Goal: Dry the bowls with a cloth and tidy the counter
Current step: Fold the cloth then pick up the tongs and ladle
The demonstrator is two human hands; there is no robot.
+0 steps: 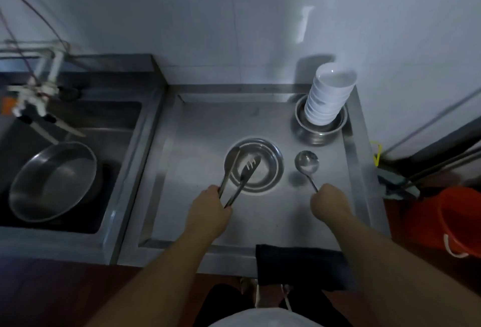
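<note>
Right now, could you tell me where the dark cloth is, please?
In the head view, the dark cloth hangs over the counter's front edge, right of centre, between the person's forearms and nearer than the ladle.

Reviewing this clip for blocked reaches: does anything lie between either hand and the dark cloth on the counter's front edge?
Nothing visible lies between them, but both hands are occupied: the left hand grips tongs and the right hand holds a ladle. The dark cloth hangs uncovered beside the right forearm.
</note>
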